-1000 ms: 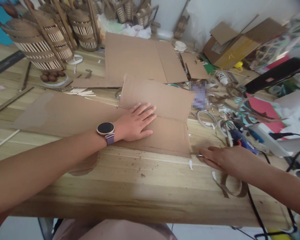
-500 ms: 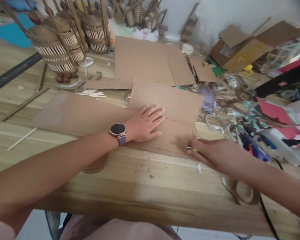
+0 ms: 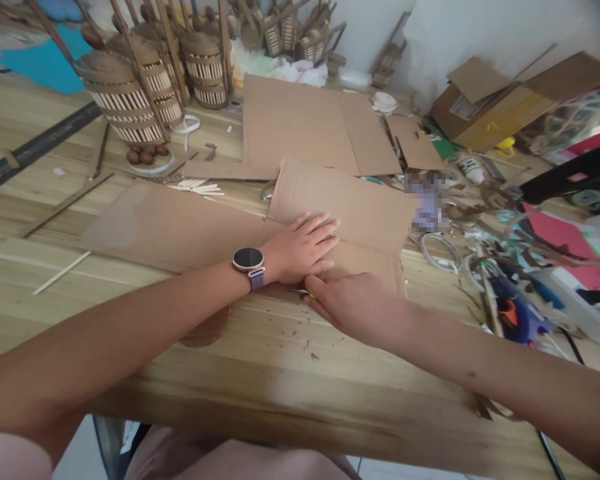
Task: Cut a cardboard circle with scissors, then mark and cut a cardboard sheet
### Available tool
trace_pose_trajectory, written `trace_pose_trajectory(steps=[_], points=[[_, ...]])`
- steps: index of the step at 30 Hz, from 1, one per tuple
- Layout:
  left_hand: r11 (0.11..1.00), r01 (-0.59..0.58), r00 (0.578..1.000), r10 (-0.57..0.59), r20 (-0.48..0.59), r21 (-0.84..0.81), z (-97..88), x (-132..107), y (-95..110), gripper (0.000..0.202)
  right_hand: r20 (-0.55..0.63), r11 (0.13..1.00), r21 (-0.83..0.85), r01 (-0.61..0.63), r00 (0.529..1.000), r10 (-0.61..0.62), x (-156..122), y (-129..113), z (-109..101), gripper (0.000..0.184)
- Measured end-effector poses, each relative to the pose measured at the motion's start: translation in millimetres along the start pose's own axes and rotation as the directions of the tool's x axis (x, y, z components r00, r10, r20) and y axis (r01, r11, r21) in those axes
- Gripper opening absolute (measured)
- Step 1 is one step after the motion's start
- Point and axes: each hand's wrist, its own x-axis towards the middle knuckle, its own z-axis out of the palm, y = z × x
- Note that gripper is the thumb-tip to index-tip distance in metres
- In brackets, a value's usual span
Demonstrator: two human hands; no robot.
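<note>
My left hand (image 3: 300,250) lies flat with fingers spread on a brown cardboard sheet (image 3: 180,223) that covers the middle of the wooden table (image 3: 260,373). A watch sits on that wrist. My right hand (image 3: 353,307) rests at the sheet's near edge, just below the left thumb. Its fingers are pinched on a thin tool; only a small yellowish tip (image 3: 305,292) shows, and I cannot make out what it is.
Woven bamboo baskets (image 3: 130,100) stand at the back left. More cardboard sheets (image 3: 300,123) and an open box (image 3: 485,100) lie behind. The right side holds a clutter of strips, tape rings, a glue gun (image 3: 515,313) and cables. A thin stick (image 3: 63,272) lies at left.
My right hand has slid left along the cardboard's near edge, from the right corner to just below my left thumb. My left hand stays pressed on the sheet. The camera has shifted a little.
</note>
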Motion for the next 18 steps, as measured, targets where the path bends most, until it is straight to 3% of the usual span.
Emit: trace_pose_trajectory(steps=[18], points=[[0.999,-0.031,0.998,0.032,-0.057,0.019,4.6,-1.0,-2.5,0.055,0.033,0.996,-0.094,0.009,0.999,-0.006,6.3,-7.3,-10.9,0.021]])
